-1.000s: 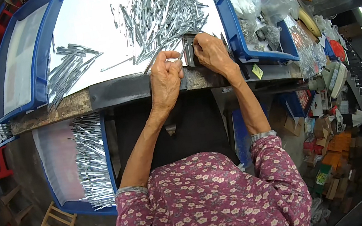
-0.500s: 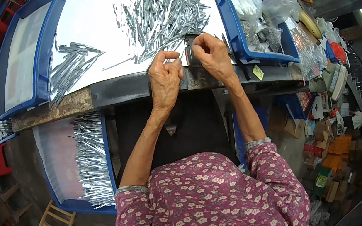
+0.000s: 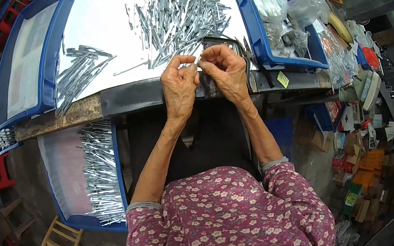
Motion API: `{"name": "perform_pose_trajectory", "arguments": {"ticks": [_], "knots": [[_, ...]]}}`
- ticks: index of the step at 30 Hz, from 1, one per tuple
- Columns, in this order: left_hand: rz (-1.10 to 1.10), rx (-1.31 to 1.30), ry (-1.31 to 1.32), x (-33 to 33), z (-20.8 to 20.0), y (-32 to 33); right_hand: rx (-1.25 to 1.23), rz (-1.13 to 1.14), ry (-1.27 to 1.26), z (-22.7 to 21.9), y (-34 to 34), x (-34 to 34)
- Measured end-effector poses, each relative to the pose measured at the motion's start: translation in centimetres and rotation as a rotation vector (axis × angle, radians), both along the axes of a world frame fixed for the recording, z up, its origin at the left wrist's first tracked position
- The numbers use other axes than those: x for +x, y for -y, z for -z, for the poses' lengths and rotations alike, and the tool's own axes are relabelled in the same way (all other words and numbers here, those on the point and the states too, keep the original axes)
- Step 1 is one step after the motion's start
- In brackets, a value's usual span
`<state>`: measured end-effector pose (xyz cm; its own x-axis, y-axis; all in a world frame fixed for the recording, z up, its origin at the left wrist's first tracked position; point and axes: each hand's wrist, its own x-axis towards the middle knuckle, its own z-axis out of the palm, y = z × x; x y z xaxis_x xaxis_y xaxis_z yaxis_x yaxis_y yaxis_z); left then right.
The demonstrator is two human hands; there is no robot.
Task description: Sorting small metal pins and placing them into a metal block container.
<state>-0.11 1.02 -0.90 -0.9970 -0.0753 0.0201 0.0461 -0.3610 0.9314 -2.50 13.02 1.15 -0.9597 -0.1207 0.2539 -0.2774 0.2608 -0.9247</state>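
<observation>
Metal strip [image 3: 197, 59] over the counter [image 3: 99, 21], pinched in our left hand [image 3: 180, 86]; whether our right hand [image 3: 228, 76] grips it, we cannot tell. We judge it light, stiff, slippery, best taken by its ends.

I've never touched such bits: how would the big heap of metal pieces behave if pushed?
The big heap would probably spread unevenly, as its slim pieces lie crisscrossed. Those pieces look straight and metallic, so likely stiff; their shine suggests they may slide over one another.
</observation>
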Motion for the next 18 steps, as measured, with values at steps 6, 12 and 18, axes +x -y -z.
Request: {"name": "perform_pose_trajectory", "arguments": {"ticks": [6,12,18], "knots": [[-0.009,-0.009,-0.006,0.0,0.1,0.0,-0.007,0.018,-0.005,0.1,0.1,0.0],[0.044,0.125,0.046,0.1,-0.3,0.6,0.090,-0.014,-0.143,-0.2,0.0,-0.1],[0.148,0.326,0.157,-0.1,-1.6,1.4,-0.200,-0.132,0.074,-0.4,-0.9,-1.1]]}}
